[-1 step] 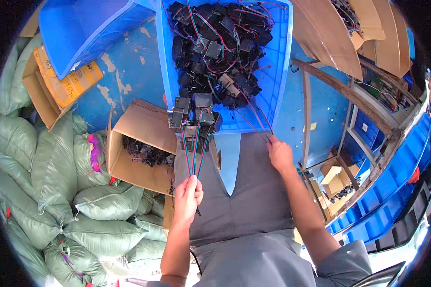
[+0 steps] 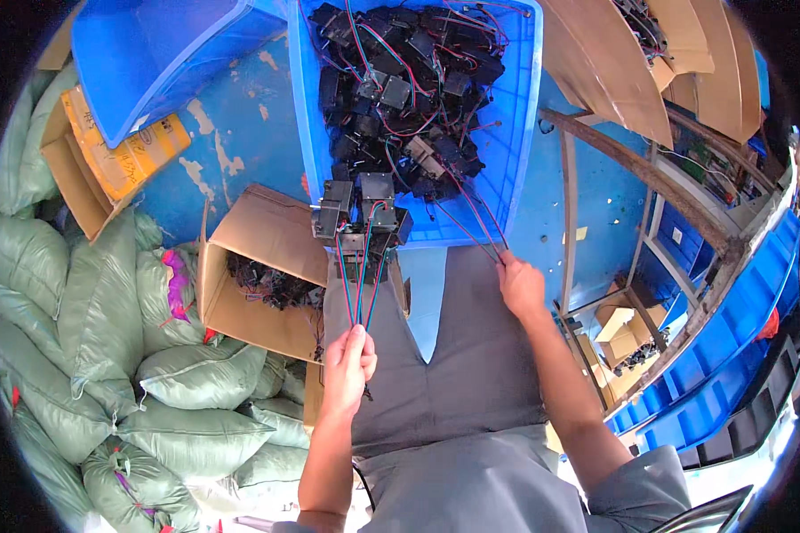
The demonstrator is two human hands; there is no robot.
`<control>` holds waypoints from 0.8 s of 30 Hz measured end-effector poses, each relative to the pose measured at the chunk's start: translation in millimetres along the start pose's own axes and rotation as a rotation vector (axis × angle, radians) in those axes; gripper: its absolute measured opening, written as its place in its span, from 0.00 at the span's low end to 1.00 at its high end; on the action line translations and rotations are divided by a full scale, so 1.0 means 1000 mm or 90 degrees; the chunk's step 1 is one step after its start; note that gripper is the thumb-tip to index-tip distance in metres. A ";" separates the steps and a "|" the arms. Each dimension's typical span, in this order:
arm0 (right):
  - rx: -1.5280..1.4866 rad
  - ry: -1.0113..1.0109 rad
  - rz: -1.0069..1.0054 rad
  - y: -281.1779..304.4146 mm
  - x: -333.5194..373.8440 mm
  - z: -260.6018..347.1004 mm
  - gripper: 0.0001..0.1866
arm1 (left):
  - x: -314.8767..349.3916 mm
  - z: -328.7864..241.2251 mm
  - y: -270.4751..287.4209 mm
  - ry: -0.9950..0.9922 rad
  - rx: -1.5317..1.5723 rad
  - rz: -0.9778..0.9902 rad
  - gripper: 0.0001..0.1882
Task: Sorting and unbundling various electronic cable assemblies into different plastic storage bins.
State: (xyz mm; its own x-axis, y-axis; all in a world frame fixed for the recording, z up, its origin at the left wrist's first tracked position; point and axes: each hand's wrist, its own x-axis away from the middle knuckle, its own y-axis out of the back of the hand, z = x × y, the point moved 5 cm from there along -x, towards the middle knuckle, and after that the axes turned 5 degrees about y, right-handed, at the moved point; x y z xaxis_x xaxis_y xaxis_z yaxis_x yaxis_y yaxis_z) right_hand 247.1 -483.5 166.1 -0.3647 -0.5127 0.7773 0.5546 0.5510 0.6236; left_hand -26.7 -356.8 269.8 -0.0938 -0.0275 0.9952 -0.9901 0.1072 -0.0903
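Note:
My left hand (image 2: 350,366) is closed around a bunch of thin red, blue and black wires (image 2: 360,289). Several black box-shaped parts (image 2: 378,188) hang from them at the near left edge of a blue bin (image 2: 526,133). On the right, my right hand (image 2: 519,282) pinches the ends of thin dark and red wires (image 2: 478,222). These stretch up and left into the bin, toward a greyish part (image 2: 427,158) on the heap. A tangled heap of black wired parts (image 2: 400,89) fills much of the bin.
Left of my legs, a tilted cardboard box (image 2: 267,222) holds more dark wired parts. Stuffed green sacks (image 2: 107,302) are piled at the left. Another blue bin (image 2: 169,53) stands at the far left. A metal frame (image 2: 644,169) and cardboard boxes (image 2: 604,62) are at the right.

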 end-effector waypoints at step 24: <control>-0.211 0.226 -0.091 0.098 0.002 0.088 0.04 | -0.004 0.007 -0.005 -0.012 0.014 -0.001 0.17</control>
State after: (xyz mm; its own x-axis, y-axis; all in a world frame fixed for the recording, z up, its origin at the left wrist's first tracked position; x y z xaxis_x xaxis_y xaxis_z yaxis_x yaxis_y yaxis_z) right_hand 235.2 -372.6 235.6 -0.2094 -0.7918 0.5738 0.7463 0.2497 0.6169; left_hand -22.1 -363.8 266.2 -0.0935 -0.0467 0.9945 -0.9924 0.0846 -0.0893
